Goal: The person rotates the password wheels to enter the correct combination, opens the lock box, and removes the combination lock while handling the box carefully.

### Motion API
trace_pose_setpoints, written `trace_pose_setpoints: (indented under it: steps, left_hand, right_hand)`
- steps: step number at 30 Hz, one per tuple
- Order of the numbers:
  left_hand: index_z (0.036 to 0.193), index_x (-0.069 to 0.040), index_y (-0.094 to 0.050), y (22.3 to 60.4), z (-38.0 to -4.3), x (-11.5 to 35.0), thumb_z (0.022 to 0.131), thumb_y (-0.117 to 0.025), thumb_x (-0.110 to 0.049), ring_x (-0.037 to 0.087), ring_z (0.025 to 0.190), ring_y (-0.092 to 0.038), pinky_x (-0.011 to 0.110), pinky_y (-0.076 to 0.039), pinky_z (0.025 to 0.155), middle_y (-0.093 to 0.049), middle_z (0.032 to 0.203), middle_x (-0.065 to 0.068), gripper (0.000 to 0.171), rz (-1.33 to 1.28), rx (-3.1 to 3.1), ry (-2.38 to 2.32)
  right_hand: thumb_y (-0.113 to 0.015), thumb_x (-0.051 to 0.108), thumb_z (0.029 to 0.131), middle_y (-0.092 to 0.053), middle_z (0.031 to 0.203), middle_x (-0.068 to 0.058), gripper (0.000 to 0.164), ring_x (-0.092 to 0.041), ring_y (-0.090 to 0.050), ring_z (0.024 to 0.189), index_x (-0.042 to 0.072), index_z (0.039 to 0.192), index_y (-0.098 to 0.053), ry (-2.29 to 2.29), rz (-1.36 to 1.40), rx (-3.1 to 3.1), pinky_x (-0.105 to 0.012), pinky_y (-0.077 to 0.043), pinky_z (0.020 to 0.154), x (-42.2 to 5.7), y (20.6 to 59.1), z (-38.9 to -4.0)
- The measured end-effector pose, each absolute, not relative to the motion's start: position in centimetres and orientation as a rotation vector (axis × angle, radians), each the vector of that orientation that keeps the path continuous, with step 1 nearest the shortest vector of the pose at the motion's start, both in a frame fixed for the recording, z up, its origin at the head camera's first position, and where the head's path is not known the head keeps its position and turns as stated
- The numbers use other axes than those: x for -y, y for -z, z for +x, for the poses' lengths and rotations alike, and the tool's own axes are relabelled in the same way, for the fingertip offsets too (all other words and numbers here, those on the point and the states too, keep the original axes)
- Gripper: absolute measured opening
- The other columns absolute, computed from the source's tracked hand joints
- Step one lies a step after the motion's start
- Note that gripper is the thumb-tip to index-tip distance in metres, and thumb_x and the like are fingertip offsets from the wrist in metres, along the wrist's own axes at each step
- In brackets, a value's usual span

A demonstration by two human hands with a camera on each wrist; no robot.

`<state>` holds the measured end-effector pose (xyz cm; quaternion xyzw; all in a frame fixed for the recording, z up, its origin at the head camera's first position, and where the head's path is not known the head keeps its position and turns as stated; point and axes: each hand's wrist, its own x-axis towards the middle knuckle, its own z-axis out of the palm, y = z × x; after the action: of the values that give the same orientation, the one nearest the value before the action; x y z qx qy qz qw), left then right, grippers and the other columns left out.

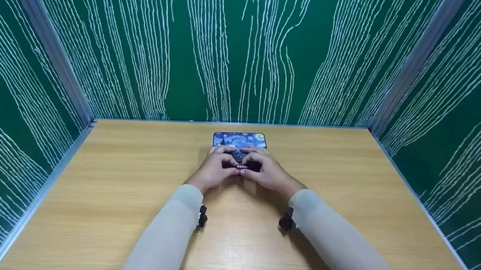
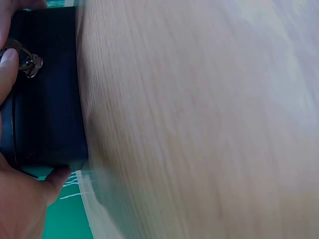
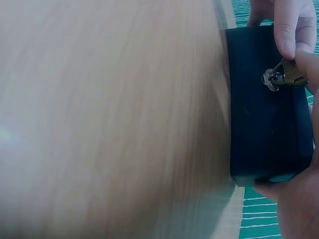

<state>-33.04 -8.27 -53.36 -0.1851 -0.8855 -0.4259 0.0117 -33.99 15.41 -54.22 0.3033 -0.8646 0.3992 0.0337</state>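
Observation:
A box stands near the table's back edge, its lid (image 1: 240, 141) printed with a blue swirling night-sky picture. Its dark front (image 3: 264, 134) carries a metal hasp (image 3: 269, 79) from which a small bronze padlock (image 3: 294, 74) hangs. With thumb and forefinger my left hand (image 1: 215, 167) pinches the padlock from the left. My right hand (image 1: 267, 171) pinches it from the right, thumb tip close to the other thumb. Other fingers of both hands rest on the box's lid and ends. Fingers partly hide the padlock, so its shackle's state cannot be told.
The wooden table (image 1: 124, 194) extends around the box. Green panels (image 1: 255, 59) with white wavy lines rise behind and at both sides, joined by grey metal posts (image 1: 418, 59). Dark wrist devices (image 1: 286, 220) sit under the sleeves.

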Motion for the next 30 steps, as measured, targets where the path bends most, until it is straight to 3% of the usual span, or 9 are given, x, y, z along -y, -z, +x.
trace_pose_setpoints:
  steps: [30]
  left_hand:
    - [0.097,-0.019,-0.087,53.33,-32.95,8.30,0.099,-0.090,-0.018,0.031,0.160,-0.041,0.050,-0.032,0.139,-0.062,0.165,0.001,0.003,-0.584,2.751,1.326]
  right_hand:
    - [-0.081,0.024,0.107,-0.059,0.171,-0.008,0.010,-0.040,-0.042,0.165,0.015,0.111,-0.078,-1.250,0.904,2.680,-0.065,-0.027,0.140,-15.33,53.96,-33.74]
